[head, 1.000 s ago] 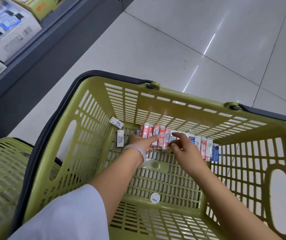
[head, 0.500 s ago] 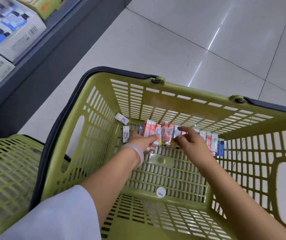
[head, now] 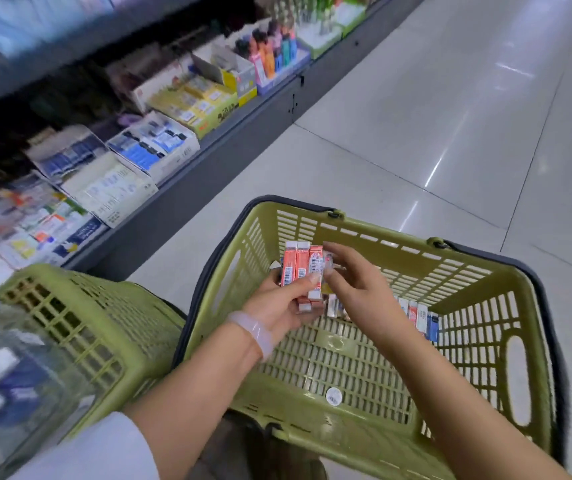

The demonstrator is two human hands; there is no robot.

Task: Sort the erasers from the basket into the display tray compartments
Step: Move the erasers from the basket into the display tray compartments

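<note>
- I stand on a pale tiled floor (head: 451,109) in a shop aisle, with a dark low shelf (head: 208,168) running along my left.
- The shelf carries open cardboard display boxes (head: 154,147) of stationery; most of them are blurred, so I cannot read what they hold.
- In front of me sits an olive-green slatted basket (head: 485,271) with a dark handle lying along its rim, and a second green basket (head: 80,317) stands just beside it on my left.
- The erasers (head: 300,268) I hold are small blocks in red-and-white sleeves with barcode stickers, stacked side by side and standing upright above the basket.
- More erasers (head: 423,318), in red, white and blue sleeves, lie in a row along the far bottom edge of the basket.
- My left hand (head: 277,306) curls around the lower part of the stack, thumb pressed across its front; a pale bangle (head: 258,332) sits on that wrist.
- My right hand (head: 354,285) touches the right side of the stack, pinching its outer eraser between bent fingers and thumb.
</note>
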